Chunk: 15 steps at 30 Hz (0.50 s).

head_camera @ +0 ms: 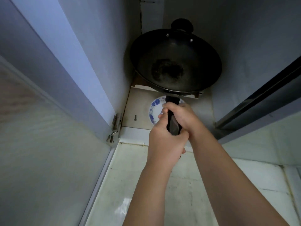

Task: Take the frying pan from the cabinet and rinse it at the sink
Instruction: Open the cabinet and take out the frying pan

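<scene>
Black frying pan sits in the cabinet, left grip and right grip both clenched round its handle; lift-out and sink rinse not yet done.

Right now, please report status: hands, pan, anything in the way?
Left hand, right hand gripping handle. Frying pan inside cabinet. Patterned plate lies below handle.

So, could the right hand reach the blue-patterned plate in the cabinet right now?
Probably not yet: the right hand grips the frying pan handle just above the plate, as does the left hand. Freed, it looks reachable.
</scene>
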Available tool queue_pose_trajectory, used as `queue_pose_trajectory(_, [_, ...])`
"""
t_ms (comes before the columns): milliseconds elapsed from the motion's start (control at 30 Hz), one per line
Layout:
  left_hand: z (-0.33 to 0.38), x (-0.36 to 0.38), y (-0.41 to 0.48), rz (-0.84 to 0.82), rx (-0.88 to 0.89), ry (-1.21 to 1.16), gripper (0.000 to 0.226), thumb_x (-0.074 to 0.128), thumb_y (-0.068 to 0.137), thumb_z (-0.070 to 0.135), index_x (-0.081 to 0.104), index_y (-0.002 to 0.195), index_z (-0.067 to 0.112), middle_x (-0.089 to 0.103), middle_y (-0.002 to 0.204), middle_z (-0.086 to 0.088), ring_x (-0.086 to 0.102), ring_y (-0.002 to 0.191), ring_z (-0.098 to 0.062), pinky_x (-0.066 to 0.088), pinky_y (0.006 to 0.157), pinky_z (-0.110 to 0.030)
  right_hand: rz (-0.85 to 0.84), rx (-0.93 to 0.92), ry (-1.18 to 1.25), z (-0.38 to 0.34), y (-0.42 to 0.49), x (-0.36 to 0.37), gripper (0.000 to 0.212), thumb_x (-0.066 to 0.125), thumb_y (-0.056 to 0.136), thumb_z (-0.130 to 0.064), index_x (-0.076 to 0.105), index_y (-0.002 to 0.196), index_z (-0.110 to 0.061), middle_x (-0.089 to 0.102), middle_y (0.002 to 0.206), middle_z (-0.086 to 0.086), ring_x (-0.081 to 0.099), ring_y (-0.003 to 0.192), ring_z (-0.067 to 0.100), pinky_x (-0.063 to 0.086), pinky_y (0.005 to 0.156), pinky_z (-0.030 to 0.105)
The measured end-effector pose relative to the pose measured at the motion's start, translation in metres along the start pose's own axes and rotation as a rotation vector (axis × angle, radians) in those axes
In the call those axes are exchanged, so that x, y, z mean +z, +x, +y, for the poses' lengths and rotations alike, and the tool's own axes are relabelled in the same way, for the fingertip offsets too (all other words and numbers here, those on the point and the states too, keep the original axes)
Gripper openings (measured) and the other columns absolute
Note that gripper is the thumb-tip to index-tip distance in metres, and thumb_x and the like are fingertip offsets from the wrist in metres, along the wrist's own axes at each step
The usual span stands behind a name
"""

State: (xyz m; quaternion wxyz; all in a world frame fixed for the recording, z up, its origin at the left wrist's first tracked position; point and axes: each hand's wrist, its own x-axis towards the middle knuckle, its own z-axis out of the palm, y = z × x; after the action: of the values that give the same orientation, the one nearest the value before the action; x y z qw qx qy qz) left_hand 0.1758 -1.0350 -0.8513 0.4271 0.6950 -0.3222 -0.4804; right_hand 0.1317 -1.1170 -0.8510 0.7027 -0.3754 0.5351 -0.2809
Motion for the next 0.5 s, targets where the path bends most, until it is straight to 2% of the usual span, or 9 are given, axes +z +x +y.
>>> queue_pose_trajectory(167, [0.021,-0.005,-0.073,0.000,-0.130,-0.081,0.049,0.060,0.081,0.013,0.052,0.126,0.032,0.060,0.066,0.003,0.054,0.039,-0.013,0.035,0.033,-0.018,-0.001,0.091,-0.061,-0.002,-0.064,0.004,0.030,0.051,0.082,0.002,0.046,0.054,-0.007,0.051,0.034,0.000,0.061,0.038,0.012,0.045,0.039,0.016])
queue_pose_trajectory(333, [0.052,-0.021,-0.127,0.036,-0.216,-0.153,0.026,0.059,0.080,0.007,0.061,0.099,0.026,0.056,0.059,0.005,0.052,0.037,-0.013,0.033,0.032,-0.019,-0.038,0.168,-0.118,-0.018,-0.118,0.015,0.027,0.052,0.081,0.001,0.047,0.056,-0.007,0.053,0.041,0.004,0.062,0.041,0.015,0.046,0.040,0.016])
queue_pose_trajectory(500, [0.085,-0.039,-0.168,0.009,-0.224,-0.110,0.032,0.058,0.081,0.010,0.059,0.108,0.027,0.058,0.062,0.006,0.053,0.038,-0.013,0.034,0.032,-0.018,-0.030,0.212,-0.108,-0.040,-0.164,0.028,0.016,0.052,0.079,0.000,0.048,0.065,-0.007,0.053,0.053,0.012,0.062,0.043,0.013,0.048,0.041,0.017])
